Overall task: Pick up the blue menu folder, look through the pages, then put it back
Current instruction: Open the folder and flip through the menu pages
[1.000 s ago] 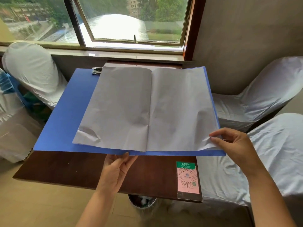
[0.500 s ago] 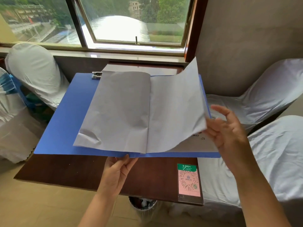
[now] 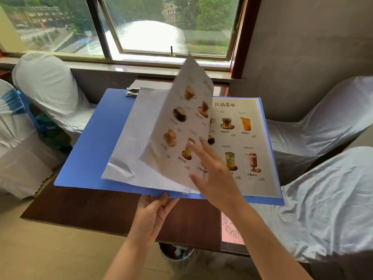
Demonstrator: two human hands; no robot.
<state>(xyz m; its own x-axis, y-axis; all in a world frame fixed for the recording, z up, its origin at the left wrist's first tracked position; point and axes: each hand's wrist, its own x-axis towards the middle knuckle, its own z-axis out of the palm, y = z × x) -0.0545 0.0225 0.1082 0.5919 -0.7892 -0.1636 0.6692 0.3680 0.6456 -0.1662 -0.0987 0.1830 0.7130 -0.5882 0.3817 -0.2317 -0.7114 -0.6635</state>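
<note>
The blue menu folder (image 3: 94,138) lies open above the tabletop (image 3: 105,211), spine running 6 to 12 o'clock. Left hand (image 3: 152,214) grips its near edge; open right hand (image 3: 212,168) sweeps the upright page (image 3: 181,126) toward 9 o'clock.

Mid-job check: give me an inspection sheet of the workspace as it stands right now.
Surface: dark wooden table, near edge bare.
Job's things: blue menu folder open, held above the table; one page raised mid-turn; drinks page showing on the right.
Clutter: pink QR card at the table's near right corner; metal clip at the folder's top.
Grippers: left hand grips the folder's near edge from below; right hand, fingers spread, against the raised page.
Cables: nothing seen.
Surroundings: window ahead; white-covered chairs on both sides; bin under the table.
</note>
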